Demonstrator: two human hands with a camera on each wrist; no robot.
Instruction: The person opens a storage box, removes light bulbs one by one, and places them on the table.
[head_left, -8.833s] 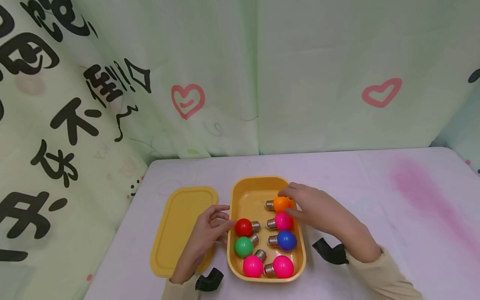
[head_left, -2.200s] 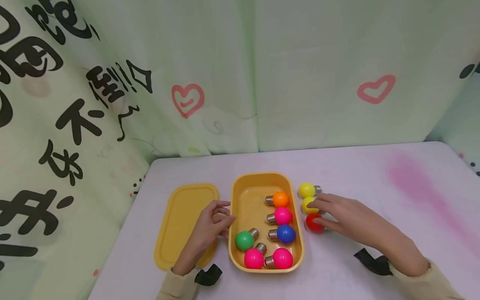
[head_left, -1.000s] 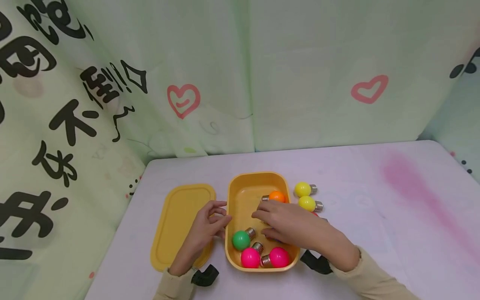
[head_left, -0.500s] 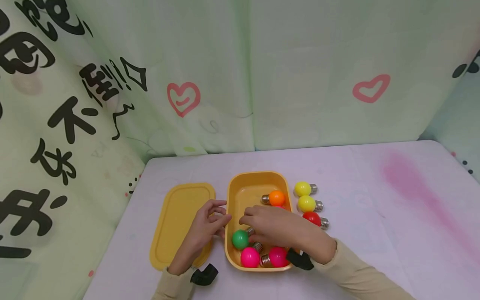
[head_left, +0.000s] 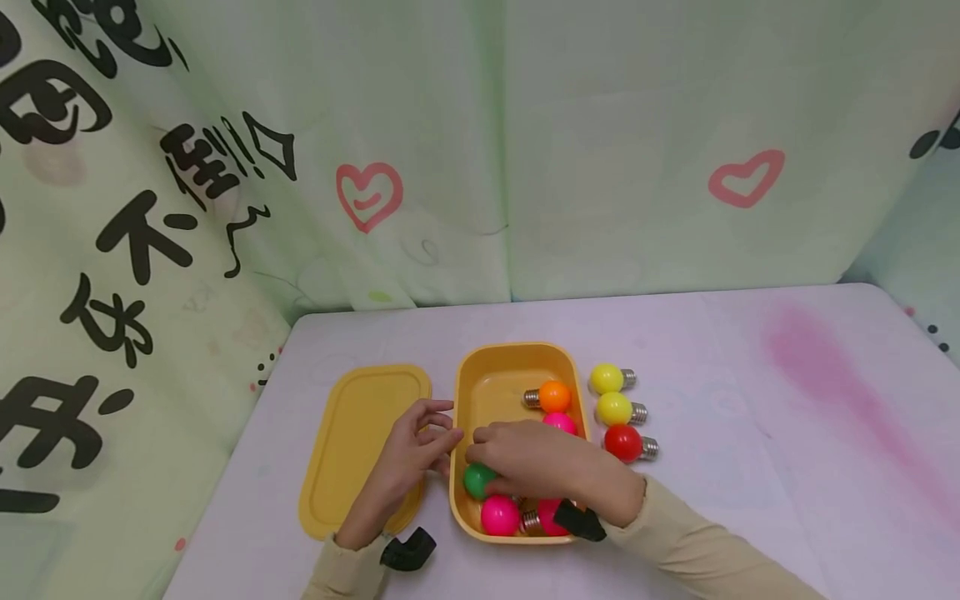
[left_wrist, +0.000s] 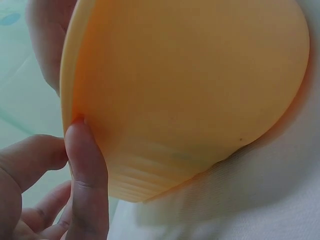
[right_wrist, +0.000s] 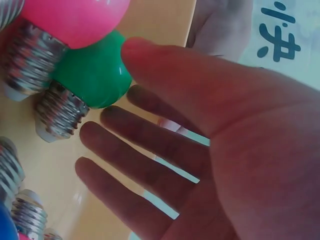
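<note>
My left hand (head_left: 412,454) pinches the left rim of the yellow plastic box (head_left: 491,392); the left wrist view shows its thumb and a finger on either side of the box wall (left_wrist: 200,75). Inside the box, my right hand (head_left: 536,458) reaches over to a green light bulb (head_left: 477,481). In the right wrist view, the thumb lies at the edge of that green globe (right_wrist: 97,75), with the long fingers (right_wrist: 140,160) stretched out beside it. A pink bulb (head_left: 499,515) sits just below. The right hand hides the blue bulb in the head view.
An orange bulb (head_left: 555,396) and two more pink ones lie along the box's right side. Outside it stand two yellow bulbs (head_left: 606,378) and a red bulb (head_left: 623,442) in a column. The flat yellow lid (head_left: 360,442) lies to the left, partly under my left arm.
Two yellow bulbs and a red one now lie right of the box, and the red one has left it. My right hand has moved leftward into the box to the green bulb.
</note>
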